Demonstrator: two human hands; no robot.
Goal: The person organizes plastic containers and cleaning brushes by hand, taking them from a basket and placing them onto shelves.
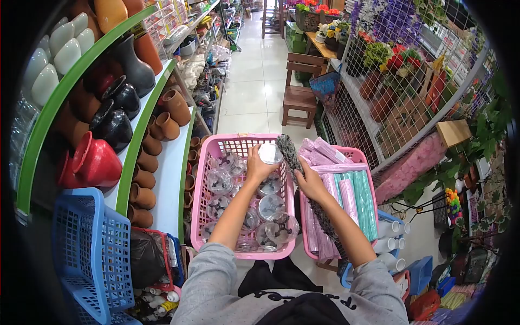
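My left hand [259,166] is closed around a clear round container [270,154], held over the far end of a pink plastic basket [199,179]. Inside that basket lie several more clear round containers [271,206] with dark marks on them. In my right hand [312,185] is a long, dark grey, fuzzy duster [288,149]; its upper end is right beside the container, and the rest trails down below my forearm. Beneath my right arm stands a second pink basket [372,184], filled with pink packets [325,151] and green packets [361,200] in long wrapped shapes.
Green-edged shelves [130,200] with clay pots [176,105] and a red vase [100,162] curve along the left. Blue baskets [95,244] stand near front left. A tiled aisle [252,92] runs ahead, with a wooden chair [299,92] and a wire-mesh rack [374,119] on its right.
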